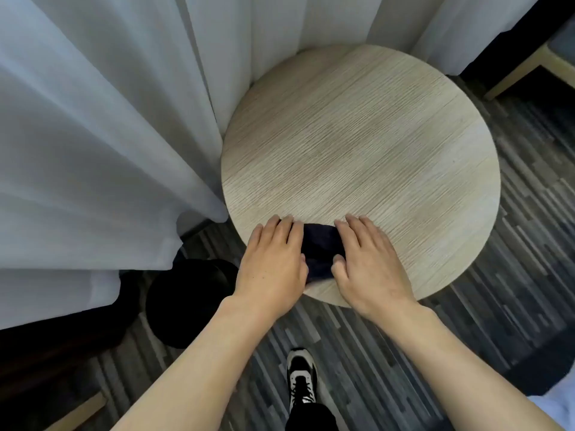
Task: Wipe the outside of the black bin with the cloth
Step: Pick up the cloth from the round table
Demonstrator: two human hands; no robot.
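A dark navy cloth (322,248) lies on the near edge of a round light-wood table (373,144). My left hand (273,259) rests on the cloth's left side, fingers flat, thumb against the fabric. On the cloth's right side lies my right hand (368,259), also flat, its thumb pressing the fabric. Only the strip of cloth between the hands shows. The black bin (186,303) stands on the floor left of the table, below my left forearm, partly in shadow.
White curtains (93,135) hang at the left and behind the table. The floor is dark striped carpet (513,275). My shoe (301,377) stands under me. A wooden chair frame (525,70) sits at the far right.
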